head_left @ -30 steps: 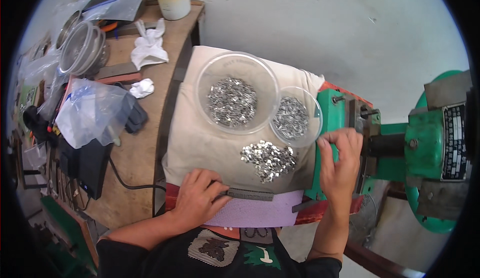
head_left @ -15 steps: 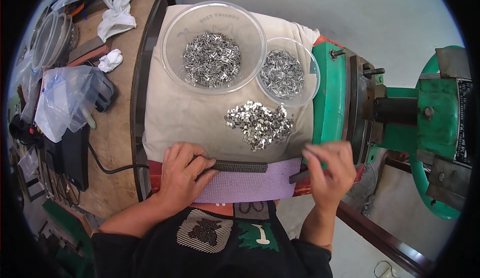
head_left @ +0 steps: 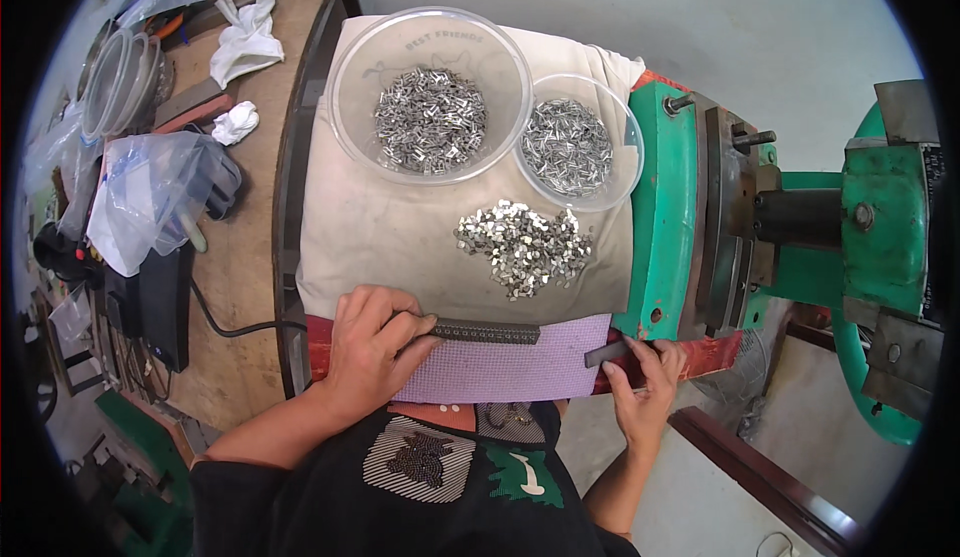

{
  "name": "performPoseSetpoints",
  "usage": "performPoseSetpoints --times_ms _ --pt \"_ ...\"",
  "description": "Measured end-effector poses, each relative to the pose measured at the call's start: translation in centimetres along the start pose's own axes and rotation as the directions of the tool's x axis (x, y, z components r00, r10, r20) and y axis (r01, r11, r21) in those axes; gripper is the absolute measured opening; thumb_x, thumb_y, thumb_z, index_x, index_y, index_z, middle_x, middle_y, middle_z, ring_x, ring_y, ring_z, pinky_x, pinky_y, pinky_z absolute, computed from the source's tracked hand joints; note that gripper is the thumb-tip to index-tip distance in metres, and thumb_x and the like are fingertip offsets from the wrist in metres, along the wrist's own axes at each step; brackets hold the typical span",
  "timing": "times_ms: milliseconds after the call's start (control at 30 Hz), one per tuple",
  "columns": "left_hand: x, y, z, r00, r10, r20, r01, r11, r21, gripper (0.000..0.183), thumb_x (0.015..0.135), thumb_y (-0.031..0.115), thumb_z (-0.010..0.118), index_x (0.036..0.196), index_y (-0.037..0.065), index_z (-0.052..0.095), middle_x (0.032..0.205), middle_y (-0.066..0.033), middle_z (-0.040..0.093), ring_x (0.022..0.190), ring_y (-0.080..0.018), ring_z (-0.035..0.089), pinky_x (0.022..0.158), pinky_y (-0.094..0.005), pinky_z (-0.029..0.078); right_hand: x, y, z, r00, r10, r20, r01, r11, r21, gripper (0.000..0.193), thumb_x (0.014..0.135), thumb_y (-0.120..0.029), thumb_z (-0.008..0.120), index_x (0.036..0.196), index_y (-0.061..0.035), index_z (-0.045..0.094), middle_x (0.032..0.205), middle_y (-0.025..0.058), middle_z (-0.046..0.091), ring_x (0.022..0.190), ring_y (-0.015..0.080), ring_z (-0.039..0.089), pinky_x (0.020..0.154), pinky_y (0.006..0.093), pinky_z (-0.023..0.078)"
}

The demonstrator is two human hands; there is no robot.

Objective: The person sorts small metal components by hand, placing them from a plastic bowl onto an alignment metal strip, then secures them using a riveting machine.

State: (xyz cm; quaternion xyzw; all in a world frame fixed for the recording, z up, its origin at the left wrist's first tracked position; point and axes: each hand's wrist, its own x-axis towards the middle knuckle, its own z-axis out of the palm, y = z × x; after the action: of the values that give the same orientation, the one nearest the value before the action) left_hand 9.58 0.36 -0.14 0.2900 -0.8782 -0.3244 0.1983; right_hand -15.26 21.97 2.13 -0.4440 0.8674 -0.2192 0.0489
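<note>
Currently, at the lower centre of the frame, a dark perforated strip [head_left: 490, 334] is pinched at its left end by the left hand [head_left: 370, 342]. At lower right, a dark flat bar [head_left: 603, 354] is met by the right hand's [head_left: 645, 387] bent fingers; whether it is gripped cannot be told. Seemingly, much is left unhandled: many metal pieces [head_left: 528, 247] lie heaped mid-frame; how far the strip is filled is unclear.

Arched lettering [head_left: 444, 44] on large clear tub [head_left: 352, 92] — print [head_left: 932, 163] on machine plate [head_left: 931, 179] illegible
</note>
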Motion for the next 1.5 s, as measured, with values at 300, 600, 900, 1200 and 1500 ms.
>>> performPoseSetpoints --times_ms 300,600,900,1200,1500 --pt "0.0 0.2 -0.1 1.000 -0.003 -0.001 0.003 1.000 0.016 0.026 0.068 0.011 0.082 0.090 0.009 0.069 0.096 -0.0037 0.060 0.090 -0.0251 0.055 0.075 -0.0379 0.039 0.1 2.0 -0.7 0.988 0.095 0.118 -0.103 0.992 0.071 0.041 0.067 -0.007 0.083 0.107 -0.0045 0.074 0.100 0.0105 0.063 0.098 0.0263 0.055 0.087 0.0358 0.045" --pt "0.0 0.1 -0.1 1.000 -0.014 0.005 0.014 1.000 0.001 0.027 0.067 0.010 0.082 0.090 0.007 0.068 0.096 -0.0061 0.060 0.090 -0.0264 0.054 0.077 -0.0380 0.040 -0.4 2.0 -0.7 0.989 0.104 0.102 -0.116 0.985 0.125 0.036 0.065 -0.008 0.085 0.101 -0.0068 0.077 0.094 0.0079 0.065 0.092 0.0249 0.058 0.080 0.0355 0.048" --pt "0.5 0.3 -0.7 0.997 -0.058 0.053 0.060 0.998 -0.035 0.029 0.071 0.012 0.081 0.095 0.005 0.066 0.101 -0.0096 0.058 0.094 -0.0293 0.055 0.081 -0.0388 0.041 -0.3 -2.5 -0.6 0.999 0.044 0.004 -0.044 0.955 0.295 0.037 0.061 -0.006 0.087 0.096 -0.0045 0.077 0.088 0.0064 0.066 0.080 0.0211 0.061 0.068 0.0325 0.049" --pt "0.3 0.1 -1.1 0.985 -0.153 0.074 0.166 0.962 -0.217 0.016 0.087 0.011 0.068 0.088 0.001 0.056 0.105 -0.0142 0.057 0.098 -0.0333 0.054 0.086 -0.0419 0.042 4.8 -9.0 2.7 0.939 -0.343 0.041 0.319 0.906 0.279 0.034 0.061 -0.010 0.087 0.094 -0.0072 0.077 0.085 0.0052 0.063 0.079 0.0227 0.060 0.067 0.0339 0.048" --pt "0.6 0.5 -1.4 0.979 -0.156 0.129 0.175 0.974 -0.146 0.015 0.085 0.009 0.069 0.085 0.002 0.056 0.108 -0.0139 0.056 0.101 -0.0322 0.053 0.090 -0.0398 0.040 5.6 -10.1 3.6 0.896 -0.414 0.159 0.357 0.887 0.293 0.032 0.066 -0.007 0.083 0.097 -0.0060 0.074 0.089 0.0047 0.062 0.082 0.0237 0.059 0.069 0.0356 0.051"
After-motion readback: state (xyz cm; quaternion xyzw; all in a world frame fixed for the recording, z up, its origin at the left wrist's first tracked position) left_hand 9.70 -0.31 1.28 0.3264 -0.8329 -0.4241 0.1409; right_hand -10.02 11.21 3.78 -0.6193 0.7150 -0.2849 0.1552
